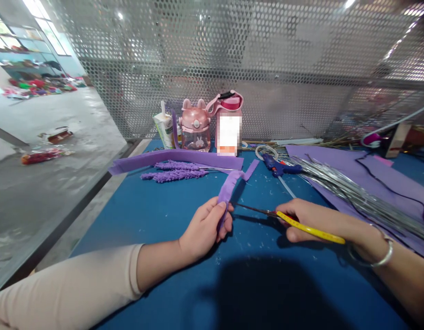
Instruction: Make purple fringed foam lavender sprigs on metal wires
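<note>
Near the middle of the blue table, my left hand point(207, 227) pinches a narrow purple strip point(229, 185), whose far end curls up and away to the right. To its right, my right hand point(299, 220) is closed on scissors point(308, 228) with a yellow handle. The scissor tips point left and lie close to the strip by my left fingertips; whether they touch it I cannot tell. Behind the hands, a wide purple strip point(184, 158) and purple flower sprigs point(174, 175) lie on the table.
A pink-lidded clear bottle point(196, 128), a tall pink bottle point(229, 107) and a drink carton point(165, 130) stand at the back. A blue glue gun point(279, 168), silvery wires point(352, 188) and purple sheets point(328, 160) lie right. A perforated metal panel point(212, 59) rises behind.
</note>
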{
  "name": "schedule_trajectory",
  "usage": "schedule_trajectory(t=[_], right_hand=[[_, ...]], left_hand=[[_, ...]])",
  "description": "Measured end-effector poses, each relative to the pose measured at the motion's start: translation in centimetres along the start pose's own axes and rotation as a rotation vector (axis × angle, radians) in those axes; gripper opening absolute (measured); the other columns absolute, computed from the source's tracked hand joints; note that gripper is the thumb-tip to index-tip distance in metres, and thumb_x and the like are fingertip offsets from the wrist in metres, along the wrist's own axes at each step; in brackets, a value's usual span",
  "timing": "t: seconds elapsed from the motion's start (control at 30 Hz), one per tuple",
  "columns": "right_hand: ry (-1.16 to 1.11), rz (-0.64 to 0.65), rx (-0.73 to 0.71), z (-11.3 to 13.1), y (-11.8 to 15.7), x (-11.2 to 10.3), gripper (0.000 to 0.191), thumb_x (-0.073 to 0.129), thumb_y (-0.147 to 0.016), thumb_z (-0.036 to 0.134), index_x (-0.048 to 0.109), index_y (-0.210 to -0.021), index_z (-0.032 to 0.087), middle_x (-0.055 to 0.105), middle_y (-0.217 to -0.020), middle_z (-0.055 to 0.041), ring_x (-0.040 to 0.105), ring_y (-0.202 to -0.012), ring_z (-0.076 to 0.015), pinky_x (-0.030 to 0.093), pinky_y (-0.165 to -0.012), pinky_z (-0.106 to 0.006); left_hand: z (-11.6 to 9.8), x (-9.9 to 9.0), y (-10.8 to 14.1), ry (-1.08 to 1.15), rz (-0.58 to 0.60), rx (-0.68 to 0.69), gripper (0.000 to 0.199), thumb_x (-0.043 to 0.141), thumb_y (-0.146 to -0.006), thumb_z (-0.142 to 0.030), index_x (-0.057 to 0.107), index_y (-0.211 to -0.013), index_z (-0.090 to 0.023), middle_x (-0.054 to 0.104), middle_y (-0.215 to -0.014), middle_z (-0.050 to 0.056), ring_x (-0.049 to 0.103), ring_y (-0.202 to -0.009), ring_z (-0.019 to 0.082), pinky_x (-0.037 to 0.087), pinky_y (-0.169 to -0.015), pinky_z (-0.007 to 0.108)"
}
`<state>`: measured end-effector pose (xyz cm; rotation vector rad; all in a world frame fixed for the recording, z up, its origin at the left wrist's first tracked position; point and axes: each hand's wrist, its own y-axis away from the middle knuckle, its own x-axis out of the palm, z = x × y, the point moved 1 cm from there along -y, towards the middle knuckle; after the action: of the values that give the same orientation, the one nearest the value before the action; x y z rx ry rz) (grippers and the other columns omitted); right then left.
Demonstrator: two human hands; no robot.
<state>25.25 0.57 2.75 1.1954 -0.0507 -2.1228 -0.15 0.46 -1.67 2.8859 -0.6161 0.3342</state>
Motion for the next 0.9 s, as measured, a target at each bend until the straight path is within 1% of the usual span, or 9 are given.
schedule_trajectory(t=[0.17, 0.23, 0.33, 0.43, 0.5, 0.63, 0.77, 0.83, 0.9], right_hand=[[-0.301, 0.26, -0.065, 1.1, 1.8, -0.8, 0.057, 0.053, -0.062, 0.075, 0.048, -0.064, 0.018, 0.043, -0.058, 0.0027, 0.031, -0.051, -0.0102, 0.022, -0.045, -0.024], [-0.438, 0.192, -0.087, 1.6, 2.0, -0.6, 0.066, 0.044, -0.058, 0.084, 0.047, -0.065, 0.019, 0.044, -0.06, 0.0008, 0.034, -0.051, -0.0109, 0.024, -0.045, -0.025], [-0.564, 0.003, -0.097, 2.1, 1.4, 0.4, 0.069, 0.037, -0.058, 0.087, 0.045, -0.065, 0.02, 0.042, -0.059, 0.001, 0.032, -0.048, -0.01, 0.024, -0.042, -0.025], [-0.501, -0.137, -0.123, 2.2, 0.0, 1.7, 0.053, 0.049, -0.07, 0.071, 0.045, -0.068, 0.019, 0.046, -0.061, 0.0009, 0.036, -0.049, -0.0091, 0.031, -0.044, -0.023], [-0.577, -0.209, -0.185, 2.4, -0.8, 2.6, 0.043, 0.052, -0.077, 0.06, 0.046, -0.072, 0.018, 0.054, -0.072, -0.0033, 0.047, -0.056, -0.0116, 0.04, -0.049, -0.025], [-0.852, -0.254, -0.342, 2.9, -1.5, 4.2, 0.031, 0.05, -0.084, 0.048, 0.045, -0.078, 0.018, 0.058, -0.106, -0.014, 0.06, -0.08, -0.0209, 0.049, -0.055, -0.029], [-0.899, -0.362, -0.312, 2.7, -1.8, 5.0, 0.024, 0.05, -0.087, 0.041, 0.046, -0.08, 0.019, 0.055, -0.116, -0.0144, 0.061, -0.085, -0.0213, 0.048, -0.05, -0.025], [-0.87, -0.395, -0.251, 2.3, -2.0, 5.2, 0.025, 0.05, -0.086, 0.043, 0.046, -0.083, 0.019, 0.056, -0.115, -0.0145, 0.061, -0.08, -0.02, 0.046, -0.045, -0.023], [-0.818, -0.402, -0.188, 2.0, -2.2, 5.2, 0.027, 0.048, -0.087, 0.047, 0.045, -0.087, 0.019, 0.06, -0.104, -0.0121, 0.056, -0.059, -0.0128, 0.04, -0.04, -0.021]], left_hand=[[-0.1, -0.1, -0.2, -0.033, -0.029, 0.011, 0.023, 0.04, -0.089, -0.04, 0.047, -0.092, -0.018, 0.047, -0.048, -0.008, 0.032, -0.035, 0.005, 0.023, -0.033, 0.015], [-0.1, -0.1, -0.2, -0.028, -0.019, 0.004, 0.021, 0.04, -0.089, -0.04, 0.045, -0.091, -0.02, 0.046, -0.048, -0.008, 0.031, -0.034, 0.006, 0.022, -0.033, 0.015], [-0.2, -0.1, -0.1, -0.075, 0.045, -0.001, 0.024, 0.041, -0.089, -0.041, 0.042, -0.079, -0.02, 0.044, -0.048, -0.008, 0.029, -0.036, 0.005, 0.021, -0.035, 0.016], [-0.4, 0.1, 0.2, -0.215, 0.093, 0.043, 0.034, 0.043, -0.088, -0.042, 0.04, -0.064, -0.017, 0.04, -0.049, -0.006, 0.029, -0.041, 0.005, 0.023, -0.04, 0.018], [-0.4, 0.2, 0.5, -0.276, 0.119, 0.057, 0.038, 0.042, -0.089, -0.042, 0.041, -0.061, -0.016, 0.04, -0.049, -0.005, 0.03, -0.043, 0.005, 0.024, -0.042, 0.018], [-0.2, 0.4, 0.6, -0.289, 0.207, -0.006, 0.035, 0.038, -0.09, -0.042, 0.045, -0.067, -0.017, 0.046, -0.051, -0.004, 0.035, -0.041, 0.006, 0.028, -0.041, 0.018], [0.0, 0.3, 0.5, -0.289, 0.228, -0.024, 0.028, 0.038, -0.09, -0.04, 0.048, -0.077, -0.017, 0.048, -0.052, -0.004, 0.034, -0.04, 0.006, 0.026, -0.039, 0.018], [0.0, 0.3, 0.4, -0.304, 0.228, -0.022, 0.027, 0.039, -0.09, -0.04, 0.049, -0.079, -0.017, 0.048, -0.052, -0.004, 0.033, -0.04, 0.006, 0.025, -0.039, 0.018], [-0.2, 0.4, 0.4, -0.322, 0.243, -0.009, 0.028, 0.038, -0.09, -0.039, 0.05, -0.079, -0.016, 0.048, -0.053, -0.004, 0.034, -0.042, 0.007, 0.027, -0.042, 0.018]])
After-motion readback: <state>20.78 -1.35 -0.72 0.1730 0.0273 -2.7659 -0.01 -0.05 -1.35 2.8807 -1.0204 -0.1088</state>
